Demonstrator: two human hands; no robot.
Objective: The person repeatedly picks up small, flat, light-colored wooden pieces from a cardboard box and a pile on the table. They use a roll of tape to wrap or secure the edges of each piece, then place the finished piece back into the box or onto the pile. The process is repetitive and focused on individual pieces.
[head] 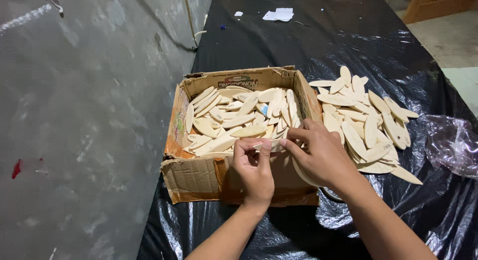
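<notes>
A torn cardboard box [191, 178] stands on black plastic sheeting and is full of several pale, leaf-shaped wooden pieces [234, 115]. My left hand [255, 171] and my right hand [321, 153] meet over the box's near edge. Together they pinch one pale wooden piece [269, 146] between their fingertips. My right hand also cups another such piece under its palm, its curved edge showing below the hand.
A loose pile of the same wooden pieces [366, 123] lies on the black plastic sheeting [348, 36] right of the box. Grey concrete floor [74, 115] spreads to the left. A crumpled clear bag [455, 145] sits at the right edge; white paper scraps [279, 14] lie far back.
</notes>
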